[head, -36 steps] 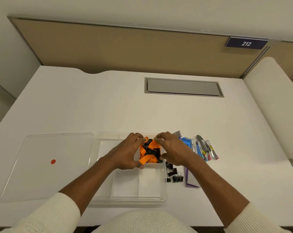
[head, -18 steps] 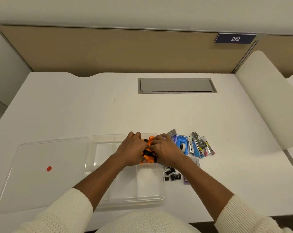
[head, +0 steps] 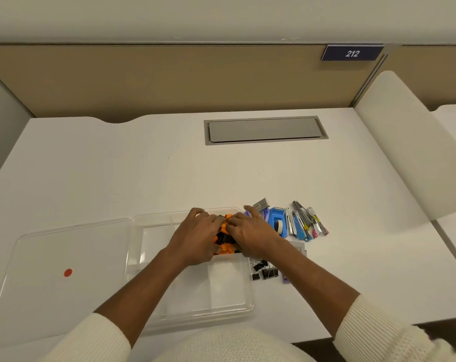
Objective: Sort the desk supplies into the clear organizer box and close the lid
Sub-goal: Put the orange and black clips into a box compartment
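The clear organizer box (head: 229, 307) sits at the desk's near edge, with its clear lid (head: 64, 273), marked by a red dot, lying flat to the left. A bundle of orange and black pieces (head: 224, 240) rests in the box's far right compartment. My left hand (head: 195, 239) and my right hand (head: 250, 237) press on the bundle from both sides, fingers curled over it, and hide most of it. To the right of the box lie black binder clips (head: 264, 270), a blue tape dispenser (head: 277, 223) and several pens and cutters (head: 306, 223).
A purple-edged card or pad (head: 296, 252) lies under my right wrist. A grey cable hatch (head: 264, 130) is set into the desk's far middle. A beige partition (head: 169, 79) with a "212" sign (head: 352, 53) backs the desk. A white divider (head: 409, 142) stands at right.
Both hands have come together and lowered over the orange and black bundle, covering more of it inside the far right compartment. The view has tilted slightly.
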